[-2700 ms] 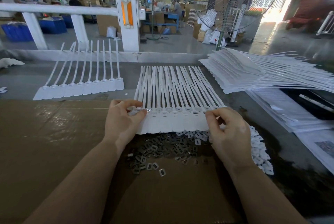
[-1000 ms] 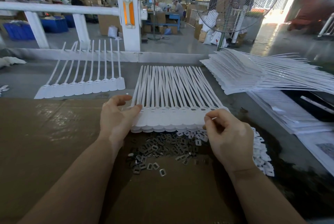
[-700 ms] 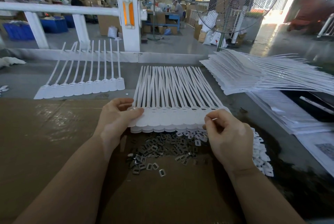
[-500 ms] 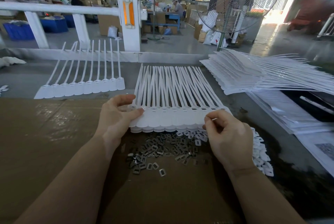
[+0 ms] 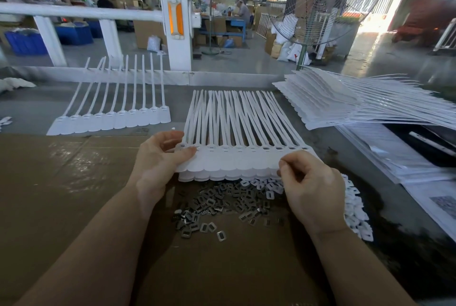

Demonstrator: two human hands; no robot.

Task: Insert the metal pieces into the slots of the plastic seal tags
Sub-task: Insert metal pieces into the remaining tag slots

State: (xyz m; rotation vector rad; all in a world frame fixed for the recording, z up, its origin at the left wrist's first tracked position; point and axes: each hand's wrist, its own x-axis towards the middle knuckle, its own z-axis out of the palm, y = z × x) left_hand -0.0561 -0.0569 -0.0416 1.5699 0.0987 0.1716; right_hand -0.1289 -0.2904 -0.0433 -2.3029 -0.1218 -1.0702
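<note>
— Which way did the seal tags [image 5: 241, 157] lie when I looked in?

— I saw the joined strip with its flat heads toward the person and its thin tails running away toward the white rail [image 5: 74, 12], fanned a little. Each tag's long axis ran near to far; the row itself ran left to right. It lay on further strips of the same kind, just beyond the heap of metal pieces [image 5: 222, 204].

— And the hands?

— The left hand [image 5: 158, 165] gripped the strip's left end, thumb on top near the first slot, fingers curled beneath. The right hand [image 5: 308, 187] pinched the strip's right near corner between thumb and forefinger, its other fingers curled in. Both forearms came in from the bottom edge. I could not tell whether either hand also held a metal piece.

— The surface?

— Brown cardboard [image 5: 61, 182] covered the near part of the bench, with the metal pieces loose on it and small white plastic caps [image 5: 355, 209] piled at their right. A separate single strip [image 5: 111, 118] lay at the far left on grey bench top, tails pointing away. A tall stack of strips [image 5: 345, 105] sat at the right, tails pointing right.

— The room?

— A workshop: a standing fan [image 5: 320, 7], blue crates [image 5: 27, 41], windows, and people at distant benches.
</note>
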